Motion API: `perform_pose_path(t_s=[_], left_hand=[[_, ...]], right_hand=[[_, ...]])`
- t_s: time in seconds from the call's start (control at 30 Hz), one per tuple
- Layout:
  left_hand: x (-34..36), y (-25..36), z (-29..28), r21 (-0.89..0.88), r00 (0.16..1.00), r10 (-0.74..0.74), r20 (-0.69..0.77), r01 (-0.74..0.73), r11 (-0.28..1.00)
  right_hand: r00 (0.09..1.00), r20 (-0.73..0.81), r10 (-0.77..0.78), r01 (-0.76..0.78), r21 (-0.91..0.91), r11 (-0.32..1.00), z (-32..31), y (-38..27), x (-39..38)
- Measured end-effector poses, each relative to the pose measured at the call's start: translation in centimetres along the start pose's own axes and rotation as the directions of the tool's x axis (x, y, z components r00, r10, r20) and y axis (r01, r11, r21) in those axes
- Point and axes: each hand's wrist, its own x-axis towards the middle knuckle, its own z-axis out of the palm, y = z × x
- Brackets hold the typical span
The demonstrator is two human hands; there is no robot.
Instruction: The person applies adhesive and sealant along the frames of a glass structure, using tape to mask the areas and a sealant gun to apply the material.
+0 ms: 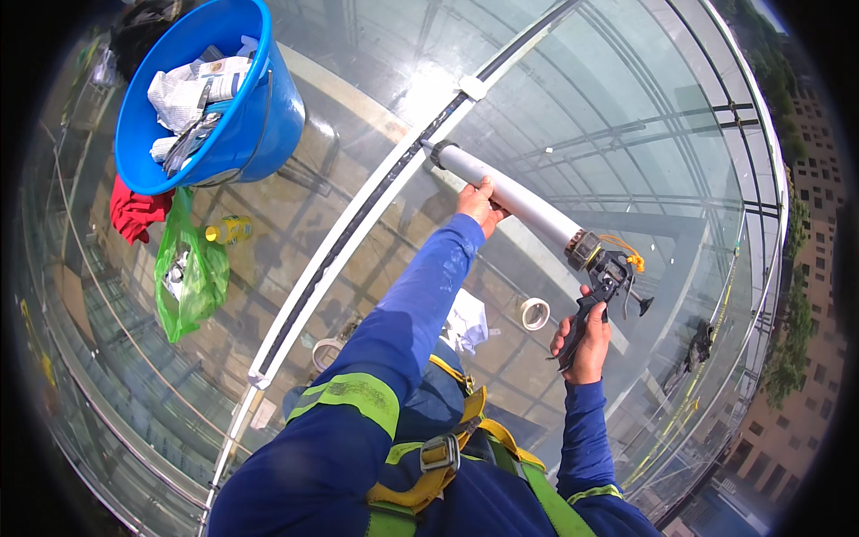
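Tool: a long grey-white caulking gun with a black trigger frame (528, 208) lies slanted above the curved glass roof (626, 107), its nozzle tip touching the dark sealant joint between white tape strips (358, 219).
Left hand (479, 204): wrapped from below around the tube's front half, fingers curled on the barrel.
Right hand (583, 340): closed around the black handle and trigger at the gun's rear end, lower than the left hand.
Gun relative to hands: it spans between both, tip beyond the left hand.
Nearby: a blue plastic bucket holding rags and tubes (268, 116), a red cloth (134, 213), a green plastic bag (192, 282), a yellow bottle (231, 230), a white tape roll (535, 313).
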Motion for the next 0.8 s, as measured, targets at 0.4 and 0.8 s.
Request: perform_pose_path(t_s=[0.4, 0.8], left_hand=[[-4.0, -1.0, -4.1, -0.021, 0.999, 0.042, -0.032, -0.043, 0.999], [-9.5, -1.3, -8.3, -0.038, 0.995, 0.083, -0.046, -0.085, 0.996]], right_hand=[[0.998, 0.051, 0.045, -0.045, 0.0, 0.999, -1.2, 3.1, -3.5], [0.991, 0.121, 0.064, -0.059, -0.048, 0.997, -3.1, 7.3, -7.0]])
